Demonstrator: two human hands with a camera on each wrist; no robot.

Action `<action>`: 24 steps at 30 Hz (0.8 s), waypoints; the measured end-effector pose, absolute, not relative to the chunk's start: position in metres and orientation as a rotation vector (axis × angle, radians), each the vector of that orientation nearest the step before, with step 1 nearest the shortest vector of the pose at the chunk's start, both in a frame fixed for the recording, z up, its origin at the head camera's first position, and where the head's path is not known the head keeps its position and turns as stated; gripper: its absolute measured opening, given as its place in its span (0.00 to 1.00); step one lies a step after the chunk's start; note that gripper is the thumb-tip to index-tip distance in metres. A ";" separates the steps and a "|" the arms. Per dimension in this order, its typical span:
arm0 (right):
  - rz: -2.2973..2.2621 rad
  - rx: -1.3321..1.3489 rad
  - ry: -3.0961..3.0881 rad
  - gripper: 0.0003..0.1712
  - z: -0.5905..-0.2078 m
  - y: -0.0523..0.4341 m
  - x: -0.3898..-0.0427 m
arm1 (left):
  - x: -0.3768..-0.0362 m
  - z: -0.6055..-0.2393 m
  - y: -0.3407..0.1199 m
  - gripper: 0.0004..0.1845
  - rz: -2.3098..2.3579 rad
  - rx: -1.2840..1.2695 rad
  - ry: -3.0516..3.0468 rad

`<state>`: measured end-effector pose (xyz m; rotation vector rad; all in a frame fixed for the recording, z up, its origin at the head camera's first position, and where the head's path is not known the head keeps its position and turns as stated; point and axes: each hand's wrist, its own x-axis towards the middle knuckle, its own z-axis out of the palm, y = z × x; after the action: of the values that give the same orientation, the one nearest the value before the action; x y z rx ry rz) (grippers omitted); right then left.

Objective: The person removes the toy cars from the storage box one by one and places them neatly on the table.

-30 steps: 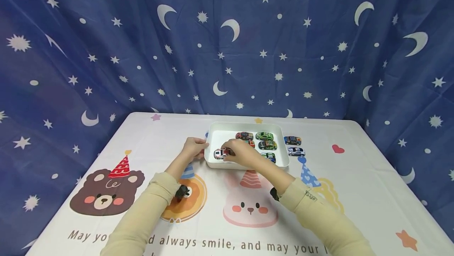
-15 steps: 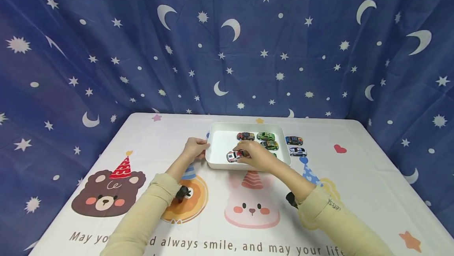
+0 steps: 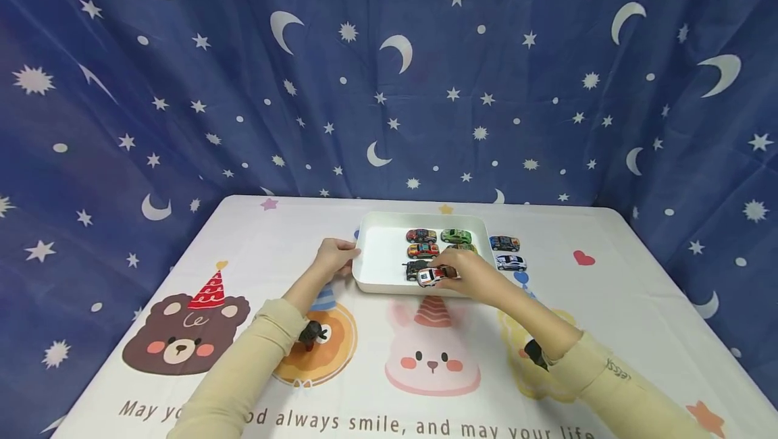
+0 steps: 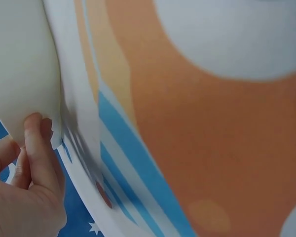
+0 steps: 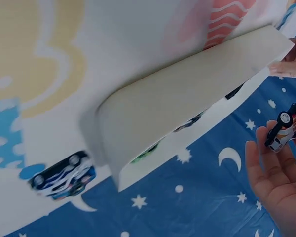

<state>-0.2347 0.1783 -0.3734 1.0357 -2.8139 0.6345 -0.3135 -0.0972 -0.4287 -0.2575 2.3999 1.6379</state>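
The left hand (image 3: 333,258) stays on the left rim of the white tray (image 3: 379,250), fingers (image 4: 35,148) curled against its wall. The right hand (image 3: 471,274) has carried the white and red toy car (image 3: 430,277) from the tray's left side across to its near right part, pinched in the fingers, beside a black car (image 3: 416,267). Two more cars (image 3: 506,252) wait on the table (image 3: 608,304), right of the tray.
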 end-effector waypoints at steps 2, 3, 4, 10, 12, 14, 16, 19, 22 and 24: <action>0.615 1.034 -2.812 0.17 -0.373 0.185 -0.234 | -0.313 -0.427 -0.097 0.18 1.640 -0.252 2.407; 0.612 1.025 -2.814 0.17 -0.373 0.188 -0.233 | -0.314 -0.427 -0.097 0.19 1.636 -0.244 2.412; 0.612 1.021 -2.813 0.17 -0.373 0.192 -0.233 | -0.314 -0.427 -0.097 0.19 1.633 -0.239 2.416; 0.624 0.973 -2.819 0.17 -0.374 0.212 -0.228 | -0.315 -0.427 -0.095 0.18 1.607 -0.234 2.424; 0.620 0.940 -2.837 0.17 -0.374 0.220 -0.225 | -0.315 -0.427 -0.094 0.18 1.607 -0.237 2.424; 0.618 0.913 -2.859 0.17 -0.373 0.227 -0.224 | -0.315 -0.427 -0.092 0.17 1.605 -0.237 2.427; 0.619 0.894 -2.884 0.17 -0.371 0.235 -0.223 | -0.315 -0.426 -0.092 0.17 1.611 -0.231 2.424; 0.609 0.887 -2.901 0.16 -0.370 0.247 -0.223 | -0.315 -0.425 -0.093 0.17 1.611 -0.219 2.420; 0.584 0.896 -2.908 0.16 -0.371 0.258 -0.223 | -0.316 -0.424 -0.094 0.18 1.612 -0.226 2.408; 0.572 0.895 -2.908 0.17 -0.371 0.263 -0.223 | -0.316 -0.424 -0.095 0.18 1.617 -0.228 2.398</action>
<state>-0.2233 0.2634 -0.3707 0.8949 -2.9076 0.5715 -0.3160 -0.0950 -0.4238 -0.2281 2.3980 1.6169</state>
